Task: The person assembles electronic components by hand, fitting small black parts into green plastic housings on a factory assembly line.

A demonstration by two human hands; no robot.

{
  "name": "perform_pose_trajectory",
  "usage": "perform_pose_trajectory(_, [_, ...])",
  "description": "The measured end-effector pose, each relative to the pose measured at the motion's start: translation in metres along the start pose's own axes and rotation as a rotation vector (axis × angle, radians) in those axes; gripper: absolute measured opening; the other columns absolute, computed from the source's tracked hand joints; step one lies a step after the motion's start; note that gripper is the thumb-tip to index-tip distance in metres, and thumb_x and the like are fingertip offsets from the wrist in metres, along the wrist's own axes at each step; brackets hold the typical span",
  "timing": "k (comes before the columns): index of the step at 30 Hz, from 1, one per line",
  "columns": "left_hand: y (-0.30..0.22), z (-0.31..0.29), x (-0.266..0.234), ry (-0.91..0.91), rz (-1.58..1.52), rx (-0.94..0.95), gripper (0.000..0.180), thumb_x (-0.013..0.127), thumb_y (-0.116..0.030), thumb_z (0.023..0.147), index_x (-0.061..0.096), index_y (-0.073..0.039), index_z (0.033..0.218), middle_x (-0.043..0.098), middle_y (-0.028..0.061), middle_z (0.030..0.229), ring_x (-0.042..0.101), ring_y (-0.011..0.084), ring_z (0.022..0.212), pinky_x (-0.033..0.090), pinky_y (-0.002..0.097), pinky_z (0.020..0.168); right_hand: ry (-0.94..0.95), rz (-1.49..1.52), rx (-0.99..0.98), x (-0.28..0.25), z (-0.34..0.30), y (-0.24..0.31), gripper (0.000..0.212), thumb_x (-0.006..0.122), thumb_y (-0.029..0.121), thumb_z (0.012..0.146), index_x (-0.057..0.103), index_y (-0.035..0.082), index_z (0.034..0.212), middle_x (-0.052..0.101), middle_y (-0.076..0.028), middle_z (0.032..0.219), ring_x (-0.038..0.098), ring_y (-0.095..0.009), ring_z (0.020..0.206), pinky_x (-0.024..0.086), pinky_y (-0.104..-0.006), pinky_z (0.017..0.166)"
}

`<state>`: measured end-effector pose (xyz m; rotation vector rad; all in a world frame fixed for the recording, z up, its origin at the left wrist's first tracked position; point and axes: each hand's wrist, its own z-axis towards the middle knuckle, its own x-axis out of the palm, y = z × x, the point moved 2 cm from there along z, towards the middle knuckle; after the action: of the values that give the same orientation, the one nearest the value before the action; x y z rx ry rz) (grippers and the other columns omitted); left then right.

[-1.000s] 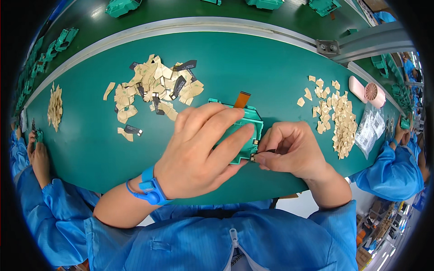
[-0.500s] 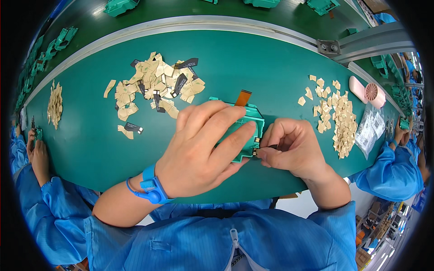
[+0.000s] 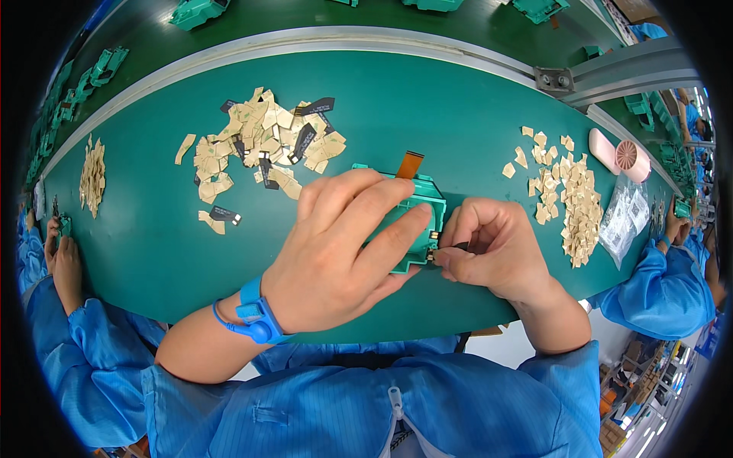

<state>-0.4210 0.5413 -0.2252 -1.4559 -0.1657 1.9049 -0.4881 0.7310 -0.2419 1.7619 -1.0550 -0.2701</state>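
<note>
My left hand (image 3: 336,244) is closed over a green plastic housing (image 3: 418,238), steadying it just above or on the green table, with two fingers lying across its face. An orange flat flex cable (image 3: 410,165) sticks up from the housing's far edge. At the housing's lower right corner, my right hand (image 3: 492,248) pinches a small black strip (image 3: 461,246), mostly hidden by thumb and fingers. Small light-coloured contacts (image 3: 434,237) show on the housing edge beside the fingertips. A blue wrist strap (image 3: 259,313) circles my left wrist.
Beige adhesive pieces mixed with black flex strips form a pile (image 3: 263,137) at far left. More beige pieces (image 3: 582,214) lie right, beside a clear plastic bag (image 3: 626,217) and a pink handheld fan (image 3: 632,159). Beyond a metal rail (image 3: 305,40) lie green housings (image 3: 198,11). Co-workers' hands (image 3: 67,267) flank me.
The green housings beyond the rail have slid slightly left. My hands and the held housing have hardly moved.
</note>
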Motion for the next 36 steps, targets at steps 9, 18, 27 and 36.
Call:
perform_pose_trajectory(9, [0.000, 0.000, 0.000, -0.008, -0.008, -0.008, 0.066, 0.084, -0.014, 0.049, 0.063, -0.004, 0.111, 0.055, 0.0131, 0.120, 0.053, 0.0322, 0.104, 0.041, 0.0419, 0.084, -0.017, -0.038, -0.003, 0.003, 0.001, 0.000, 0.018, 0.069, -0.007, 0.077, 0.054, 0.003, 0.072, 0.061, -0.002, 0.068, 0.058, -0.003, 0.060, 0.044, -0.0182, 0.049])
perform_pose_trajectory(18, [0.004, -0.006, -0.003, 0.013, -0.077, 0.092, 0.037, 0.082, -0.014, 0.061, 0.069, -0.018, 0.096, 0.056, 0.0098, 0.118, 0.052, 0.0353, 0.112, 0.037, 0.0540, 0.093, -0.057, -0.116, -0.012, 0.002, 0.001, -0.002, 0.019, 0.072, -0.002, 0.077, 0.054, 0.004, 0.071, 0.059, 0.001, 0.065, 0.056, -0.001, 0.058, 0.041, -0.0170, 0.047])
perform_pose_trajectory(27, [0.004, 0.002, -0.006, 0.133, -0.032, 0.157, 0.027, 0.082, -0.014, 0.063, 0.074, -0.022, 0.087, 0.062, 0.0050, 0.107, 0.055, 0.0372, 0.113, 0.039, 0.0594, 0.098, 0.053, -0.034, 0.075, -0.006, 0.003, 0.003, 0.016, 0.070, -0.002, 0.081, 0.055, 0.002, 0.078, 0.062, -0.003, 0.070, 0.061, -0.006, 0.062, 0.046, -0.0181, 0.054])
perform_pose_trajectory(36, [0.007, 0.001, -0.002, 0.148, 0.006, 0.185, 0.032, 0.085, -0.015, 0.061, 0.074, -0.021, 0.090, 0.062, 0.0076, 0.107, 0.055, 0.0385, 0.112, 0.043, 0.0558, 0.094, 0.081, -0.187, 0.092, -0.012, -0.001, 0.008, 0.012, 0.067, 0.004, 0.082, 0.056, 0.002, 0.084, 0.059, 0.000, 0.067, 0.056, -0.003, 0.056, 0.038, -0.0174, 0.047])
